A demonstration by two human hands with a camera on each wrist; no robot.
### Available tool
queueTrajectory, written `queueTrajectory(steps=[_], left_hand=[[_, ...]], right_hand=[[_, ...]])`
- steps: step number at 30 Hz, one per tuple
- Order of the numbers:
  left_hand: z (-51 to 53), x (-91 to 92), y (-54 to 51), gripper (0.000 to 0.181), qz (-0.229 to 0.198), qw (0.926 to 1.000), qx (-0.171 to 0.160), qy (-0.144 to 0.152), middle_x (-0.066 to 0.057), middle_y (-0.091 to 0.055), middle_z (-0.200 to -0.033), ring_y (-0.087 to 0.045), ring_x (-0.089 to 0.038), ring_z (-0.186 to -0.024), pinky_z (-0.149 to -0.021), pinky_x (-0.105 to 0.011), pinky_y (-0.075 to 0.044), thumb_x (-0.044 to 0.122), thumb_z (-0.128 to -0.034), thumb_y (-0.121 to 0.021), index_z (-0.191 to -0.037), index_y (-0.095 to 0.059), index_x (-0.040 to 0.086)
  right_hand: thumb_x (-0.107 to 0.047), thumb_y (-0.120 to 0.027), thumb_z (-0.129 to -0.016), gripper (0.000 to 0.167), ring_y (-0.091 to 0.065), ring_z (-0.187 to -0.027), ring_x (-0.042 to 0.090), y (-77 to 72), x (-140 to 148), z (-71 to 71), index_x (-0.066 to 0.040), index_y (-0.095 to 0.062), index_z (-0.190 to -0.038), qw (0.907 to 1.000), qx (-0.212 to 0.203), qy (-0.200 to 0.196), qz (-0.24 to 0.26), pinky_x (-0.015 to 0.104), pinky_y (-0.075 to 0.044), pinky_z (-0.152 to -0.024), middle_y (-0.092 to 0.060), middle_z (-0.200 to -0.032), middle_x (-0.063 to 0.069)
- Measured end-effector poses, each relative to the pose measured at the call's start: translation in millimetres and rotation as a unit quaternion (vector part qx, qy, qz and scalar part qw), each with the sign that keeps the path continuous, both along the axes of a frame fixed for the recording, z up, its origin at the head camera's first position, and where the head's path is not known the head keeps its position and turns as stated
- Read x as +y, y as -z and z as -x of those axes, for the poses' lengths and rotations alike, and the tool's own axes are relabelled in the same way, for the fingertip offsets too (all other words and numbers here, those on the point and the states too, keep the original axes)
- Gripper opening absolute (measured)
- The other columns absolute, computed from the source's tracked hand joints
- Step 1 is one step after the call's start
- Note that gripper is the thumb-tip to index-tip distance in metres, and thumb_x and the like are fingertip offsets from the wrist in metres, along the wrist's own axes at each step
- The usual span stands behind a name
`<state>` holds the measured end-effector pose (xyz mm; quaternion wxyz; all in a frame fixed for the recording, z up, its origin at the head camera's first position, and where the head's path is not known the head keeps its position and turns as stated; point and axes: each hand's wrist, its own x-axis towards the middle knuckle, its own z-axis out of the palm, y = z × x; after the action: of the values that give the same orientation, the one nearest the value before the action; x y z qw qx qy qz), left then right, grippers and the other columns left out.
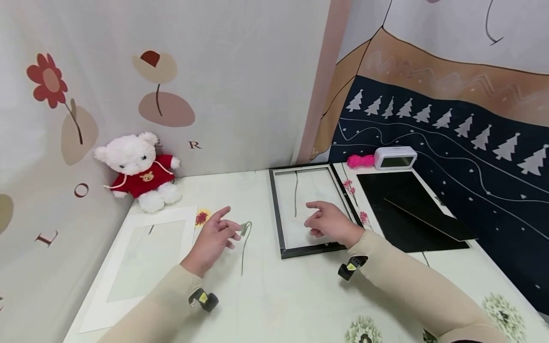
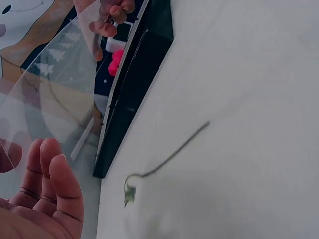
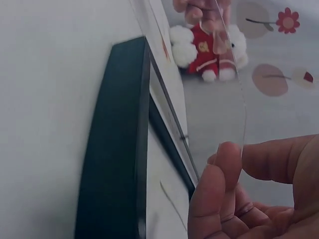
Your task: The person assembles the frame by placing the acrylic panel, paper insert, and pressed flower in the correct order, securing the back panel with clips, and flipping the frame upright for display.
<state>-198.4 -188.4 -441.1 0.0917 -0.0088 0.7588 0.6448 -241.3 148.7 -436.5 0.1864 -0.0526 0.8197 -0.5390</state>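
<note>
Far left of the black picture frame (image 1: 276,214): white mat board (image 1: 98,312) flat on the tabletop (image 1: 266,305), teddy bear (image 1: 146,166) in red sweater seated behind it. Yellow-and-red flower head (image 1: 201,218) at the mat's right edge.

Nearer the frame, still left of it: left hand (image 1: 214,238), raised, thumb and fingertips pinching one edge of a clear sheet (image 2: 60,89). The sheet hangs off the tabletop between both hands, from left of the frame to above its opening. Bent green stem (image 1: 244,247) lies just left of the frame; thin dark stem (image 1: 295,195) shows within its opening.

Right hand (image 1: 330,223) over the frame's right half, thumb and index pinching the opposite edge.

Right of the frame: pink sprigs (image 1: 349,186) beside its bar, black backing board (image 1: 392,200) beyond, white digital clock (image 1: 395,158) behind.

Risks, judged: narrow edge grips, so uneven or slack pinching could let the sheet slip and strike the frame. Lowered askew, a corner might catch a bar. A low right sleeve could drag the sprigs; bare fingertips could smudge the sheet.
</note>
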Motion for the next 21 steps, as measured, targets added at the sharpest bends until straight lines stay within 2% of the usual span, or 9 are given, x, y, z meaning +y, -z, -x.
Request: queueTrajectory(steps=[5, 10, 15, 21], left_hand=[[6.4, 18.3, 5.5, 0.069, 0.006, 0.9998, 0.002, 0.019, -0.018, -0.071, -0.112, -0.067, -0.019, -0.088, -0.074, -0.027, -0.056, 0.007, -0.1056, -0.057, -0.166, -0.024, 0.007], [13.1, 36.3, 9.8, 0.069, 0.030, 0.9988, -0.006, 0.039, -0.017, -0.072, -0.107, -0.066, -0.020, -0.087, -0.079, -0.030, -0.055, 0.009, -0.1060, -0.057, -0.167, -0.024, 0.009], [20.9, 51.5, 14.6, 0.069, 0.043, 0.9974, -0.017, 0.055, -0.011, -0.072, -0.099, -0.066, -0.020, -0.083, -0.077, -0.030, -0.053, 0.008, -0.1058, -0.057, -0.167, -0.025, 0.010], [31.4, 69.3, 16.7, 0.068, 0.048, 0.9960, -0.007, 0.075, -0.011, -0.072, -0.096, -0.065, -0.018, -0.081, -0.074, -0.031, -0.052, 0.006, -0.1061, -0.055, -0.166, -0.024, 0.006]], right_hand=[[-0.008, -0.063, -0.102, 0.062, -0.070, -0.077, 0.019, -4.2, 22.4, 3.0, -0.001, -0.041, -0.159, 0.9996, 0.010, 0.011, -0.025, 0.031, -0.061, -0.072, -0.076, -0.111, 0.021], [-0.010, -0.065, -0.102, 0.059, -0.069, -0.080, 0.022, -8.0, 41.3, 5.5, 0.000, -0.044, -0.157, 0.9975, 0.005, 0.031, -0.063, 0.028, -0.060, -0.072, -0.074, -0.113, 0.020], [-0.011, -0.066, -0.103, 0.058, -0.069, -0.082, 0.025, -10.2, 56.5, 6.2, 0.001, -0.046, -0.156, 0.9956, 0.004, 0.047, -0.081, 0.029, -0.060, -0.073, -0.073, -0.114, 0.019], [-0.011, -0.066, -0.102, 0.057, -0.065, -0.079, 0.020, -9.8, 72.5, 7.0, 0.004, -0.048, -0.154, 0.9942, 0.021, 0.059, -0.087, 0.029, -0.058, -0.073, -0.073, -0.115, 0.021]])
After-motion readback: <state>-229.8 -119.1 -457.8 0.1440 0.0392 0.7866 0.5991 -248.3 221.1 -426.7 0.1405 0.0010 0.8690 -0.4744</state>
